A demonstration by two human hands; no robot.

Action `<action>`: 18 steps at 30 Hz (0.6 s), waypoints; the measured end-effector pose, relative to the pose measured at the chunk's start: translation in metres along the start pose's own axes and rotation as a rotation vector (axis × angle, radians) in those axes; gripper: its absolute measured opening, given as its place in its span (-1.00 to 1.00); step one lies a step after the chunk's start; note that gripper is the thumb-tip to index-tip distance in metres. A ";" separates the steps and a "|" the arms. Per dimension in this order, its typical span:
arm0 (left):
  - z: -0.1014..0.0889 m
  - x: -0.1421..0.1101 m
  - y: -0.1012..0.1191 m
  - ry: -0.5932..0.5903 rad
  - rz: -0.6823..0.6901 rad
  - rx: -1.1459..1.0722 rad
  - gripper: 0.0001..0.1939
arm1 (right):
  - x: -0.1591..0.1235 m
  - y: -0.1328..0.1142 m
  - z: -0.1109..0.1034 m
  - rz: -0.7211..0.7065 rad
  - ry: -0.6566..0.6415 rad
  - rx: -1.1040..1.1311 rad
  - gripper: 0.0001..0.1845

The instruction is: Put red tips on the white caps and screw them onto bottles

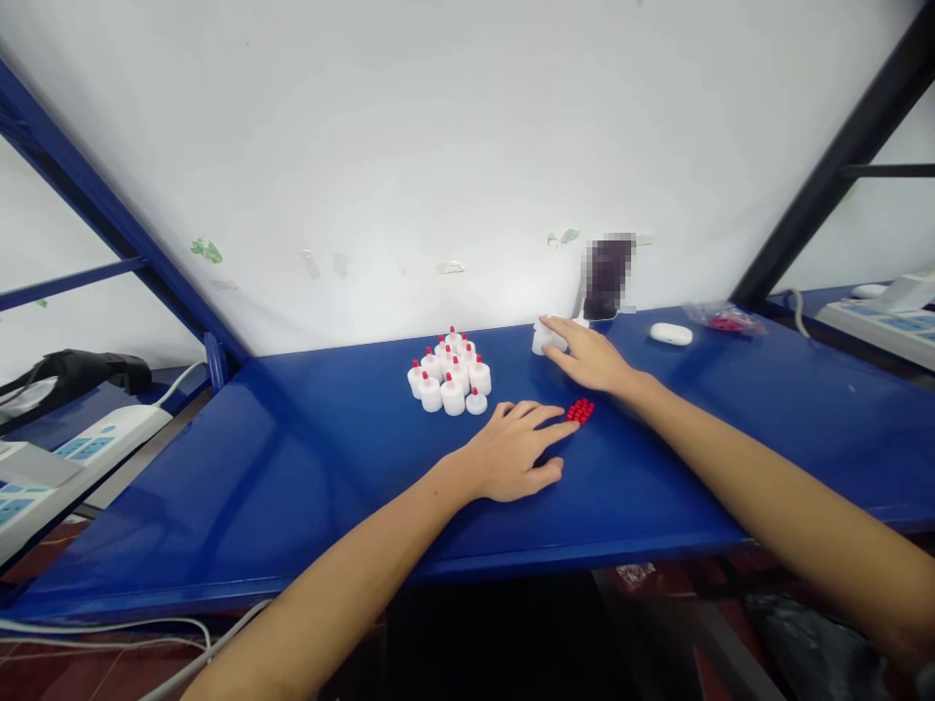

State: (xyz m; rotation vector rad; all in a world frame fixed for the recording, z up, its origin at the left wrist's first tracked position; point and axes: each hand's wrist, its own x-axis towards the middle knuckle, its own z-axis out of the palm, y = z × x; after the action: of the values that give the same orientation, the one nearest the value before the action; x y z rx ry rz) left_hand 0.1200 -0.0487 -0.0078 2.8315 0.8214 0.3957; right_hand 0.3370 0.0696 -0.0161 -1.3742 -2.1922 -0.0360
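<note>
- Left hand [520, 453], released, spreads its fingers beside red caps [580, 413] at its right.
- Right hand [588, 358] covers white bottles [542, 341] beyond; grip unclear.
- Red-tipped bottles [453, 378] stand left.

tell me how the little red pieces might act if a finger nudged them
The red pieces sit in a small cluster on the blue table, so a nudge would probably scatter them. Each looks tiny beside the left hand, so likely very light.
</note>
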 end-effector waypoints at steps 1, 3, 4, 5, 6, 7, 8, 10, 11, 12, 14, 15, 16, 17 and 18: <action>0.000 0.000 0.000 -0.006 -0.001 0.002 -0.50 | 0.000 -0.002 -0.001 -0.006 0.032 0.014 -0.39; 0.000 0.001 -0.001 -0.015 -0.003 0.005 -0.50 | -0.001 -0.006 -0.005 -0.020 0.096 0.052 -0.41; -0.001 0.001 -0.001 -0.016 -0.004 0.005 -0.50 | -0.001 -0.009 -0.007 -0.026 0.128 0.077 -0.43; -0.001 0.001 -0.001 -0.012 -0.005 0.002 -0.50 | -0.001 -0.012 -0.009 -0.030 0.154 0.103 -0.45; 0.000 0.001 -0.001 -0.004 -0.005 -0.002 -0.51 | -0.002 -0.015 -0.011 -0.032 0.174 0.130 -0.48; 0.000 0.001 -0.002 0.008 -0.005 -0.007 -0.53 | -0.002 -0.018 -0.013 -0.033 0.193 0.156 -0.51; 0.000 0.001 -0.002 0.022 -0.006 -0.011 -0.57 | -0.003 -0.021 -0.014 -0.034 0.210 0.179 -0.55; 0.001 0.001 -0.003 0.051 -0.010 -0.014 -0.64 | -0.003 -0.026 -0.017 -0.036 0.243 0.207 -0.63; 0.002 0.001 -0.004 0.063 -0.012 -0.013 -0.67 | -0.003 -0.028 -0.018 -0.035 0.258 0.206 -0.67; 0.003 0.002 -0.004 0.074 -0.012 -0.010 -0.69 | -0.003 -0.030 -0.019 -0.027 0.274 0.193 -0.70; 0.004 0.002 -0.005 0.089 -0.003 -0.010 -0.69 | -0.002 -0.032 -0.020 0.010 0.302 0.155 -0.75; 0.004 0.002 -0.005 0.089 0.006 -0.013 -0.69 | -0.001 -0.032 -0.021 0.032 0.318 0.142 -0.77; 0.004 0.003 -0.005 0.084 0.015 -0.016 -0.68 | 0.000 -0.032 -0.021 0.053 0.338 0.139 -0.79; 0.004 0.003 -0.005 0.074 0.023 -0.017 -0.66 | 0.000 -0.031 -0.021 0.069 0.362 0.150 -0.80; 0.004 0.003 -0.005 0.064 0.027 -0.015 -0.63 | 0.001 -0.031 -0.020 0.080 0.388 0.169 -0.81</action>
State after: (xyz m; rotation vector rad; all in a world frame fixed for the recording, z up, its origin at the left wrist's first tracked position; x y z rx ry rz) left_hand 0.1215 -0.0430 -0.0120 2.8326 0.7896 0.4967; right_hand 0.3194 0.0498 0.0094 -1.2412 -1.7770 -0.0789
